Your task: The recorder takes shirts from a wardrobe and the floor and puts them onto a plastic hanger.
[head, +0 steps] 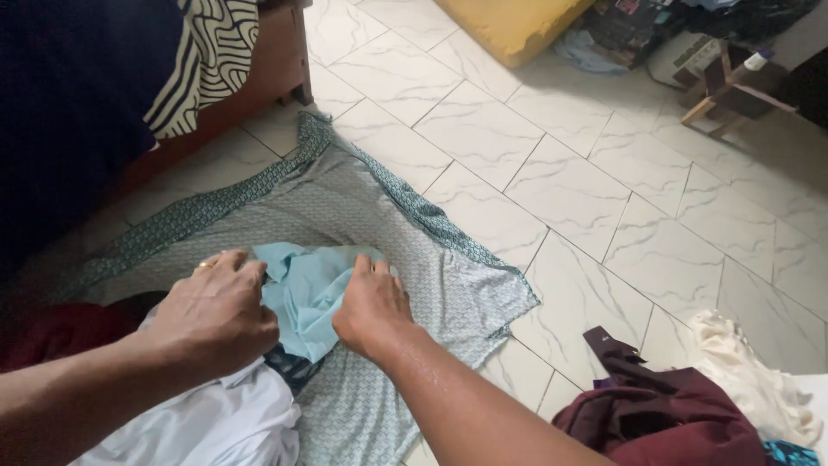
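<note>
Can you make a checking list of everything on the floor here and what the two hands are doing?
Surface: white marbled tile floor.
Job's things: light blue cloth, bunched on a spread patterned grey cloth.
Clutter: white cloth, maroon clothes, cream cloth.
Grippers: left hand and right hand both grip the light blue cloth.
Cables: nothing seen.
Surroundings: yellow cushion, wooden stool, bed corner.

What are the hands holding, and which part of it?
Both hands, left and right, pinch the light blue cloth by its bunched top edge, one at each side.
</note>
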